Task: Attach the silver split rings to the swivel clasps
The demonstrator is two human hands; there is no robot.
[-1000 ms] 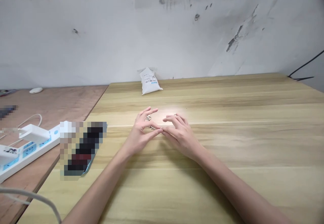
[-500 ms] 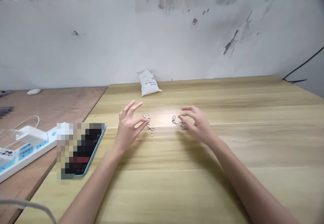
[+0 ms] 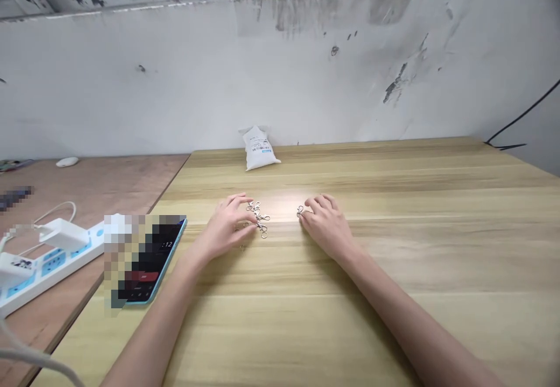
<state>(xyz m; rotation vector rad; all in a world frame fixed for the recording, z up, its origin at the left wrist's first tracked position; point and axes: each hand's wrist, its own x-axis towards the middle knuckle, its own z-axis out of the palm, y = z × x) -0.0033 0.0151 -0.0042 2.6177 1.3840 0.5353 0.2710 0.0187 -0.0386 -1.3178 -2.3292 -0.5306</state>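
Observation:
My left hand [image 3: 230, 227] rests low at the left pile of small silver lobster clasps with rings [image 3: 263, 217]. Its fingers are bent but apart from the thumb, and the tips reach the pile's left side. Across from it, my right hand [image 3: 327, 225] curls palm-down over the other pile, its fingers close together. A silver clasp [image 3: 300, 211] pokes out by the thumb and index finger; the hand hides the other pieces there. One loose ring [image 3: 264, 235] lies at the near end of the left pile.
A white plastic packet [image 3: 261, 151] stands near the wall. On the left lie a phone [image 3: 164, 264] with a light-blue edge and a white power strip [image 3: 94, 242] with plugged-in chargers. A grey cable [image 3: 44, 356] crosses the lower left corner.
Both hands have come down onto the piles. My right hand has moved left and now covers most of its clasps; my left hand's raised fingers have lowered. The view has tilted up slightly.

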